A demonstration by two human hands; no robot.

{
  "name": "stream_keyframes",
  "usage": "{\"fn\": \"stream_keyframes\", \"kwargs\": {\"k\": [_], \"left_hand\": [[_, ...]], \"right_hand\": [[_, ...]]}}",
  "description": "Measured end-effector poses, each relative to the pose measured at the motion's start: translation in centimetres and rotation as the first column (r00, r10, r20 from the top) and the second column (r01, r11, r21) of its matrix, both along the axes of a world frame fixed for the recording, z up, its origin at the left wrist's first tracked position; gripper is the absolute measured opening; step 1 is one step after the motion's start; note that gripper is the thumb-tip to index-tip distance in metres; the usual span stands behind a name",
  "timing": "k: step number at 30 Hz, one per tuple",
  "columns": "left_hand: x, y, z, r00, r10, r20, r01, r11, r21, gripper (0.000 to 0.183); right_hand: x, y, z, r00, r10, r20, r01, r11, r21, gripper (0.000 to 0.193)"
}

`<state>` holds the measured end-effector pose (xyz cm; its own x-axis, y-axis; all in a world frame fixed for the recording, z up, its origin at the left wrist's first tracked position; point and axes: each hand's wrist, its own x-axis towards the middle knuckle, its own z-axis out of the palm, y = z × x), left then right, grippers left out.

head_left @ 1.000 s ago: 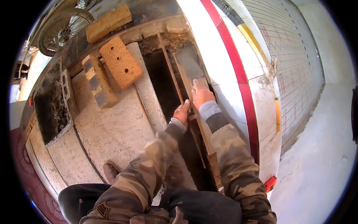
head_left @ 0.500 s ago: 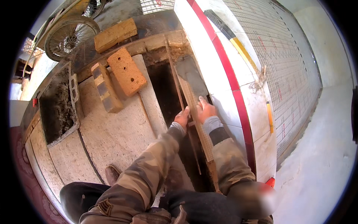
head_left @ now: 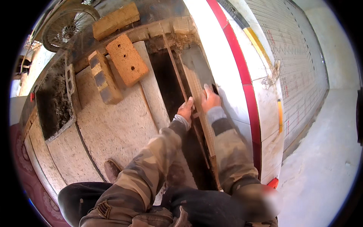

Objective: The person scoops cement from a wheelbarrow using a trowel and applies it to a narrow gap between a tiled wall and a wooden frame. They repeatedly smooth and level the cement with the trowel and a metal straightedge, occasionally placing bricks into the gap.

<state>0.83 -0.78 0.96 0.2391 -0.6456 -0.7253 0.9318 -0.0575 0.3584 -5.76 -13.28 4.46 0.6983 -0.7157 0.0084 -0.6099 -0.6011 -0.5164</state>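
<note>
A long, narrow tan strip (head_left: 197, 92) with a fine grid texture, like the back of a cut tile, stands along the right side of a dark gap. My left hand (head_left: 185, 110) is closed at its left edge, beside a thin brown rod (head_left: 175, 68) that runs lengthwise over the gap. Closed at the strip's right edge is my right hand (head_left: 211, 100), thumb pointing away from me. Smooth grey mortar (head_left: 195, 62) shows at the strip's far end. My fingertips are partly hidden.
Left of the gap, an orange holed brick (head_left: 127, 60) and a stained brick (head_left: 105, 77) lie on pale boards (head_left: 113, 128). Another brick (head_left: 116, 20) sits farther back. A mortar trough (head_left: 56, 102) is at left. The white tiled ledge (head_left: 227, 68) carries a yellow-and-black tool (head_left: 258, 45).
The view has shifted slightly, moving the bricks up and the tiled ledge right. Both hands remain at the strip, with little movement along it.
</note>
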Motion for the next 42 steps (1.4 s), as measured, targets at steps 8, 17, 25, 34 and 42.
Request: {"fn": "stream_keyframes", "kwargs": {"k": [8,17,25,34,42], "left_hand": [[0.8,0.1,1.2,1.0,-0.009,0.02,0.009,1.0,-0.011,0.032],[0.5,-0.2,0.0,0.996,-0.05,0.074,0.05,0.999,0.002,0.034],[-0.1,-0.4,0.7,0.989,-0.099,0.111,0.098,0.995,0.018,0.035],[0.9,0.1,0.8,0.989,-0.117,0.094,0.113,0.993,0.046,0.04],[0.9,0.3,0.1,0.988,-0.131,0.076,0.132,0.991,0.001,0.041]], "right_hand": [[-3.5,2.4,2.2,0.987,-0.041,-0.158,0.061,0.99,0.125,0.047],[-4.6,2.6,4.5,0.998,-0.037,-0.045,0.043,0.988,0.148,0.043],[0.3,0.7,4.4,0.981,0.012,-0.194,0.008,0.995,0.104,0.043],[-3.6,2.9,6.0,0.992,0.001,-0.122,0.021,0.984,0.176,0.042],[-1.0,0.5,4.6,0.998,-0.059,-0.038,0.064,0.988,0.143,0.045]]}}
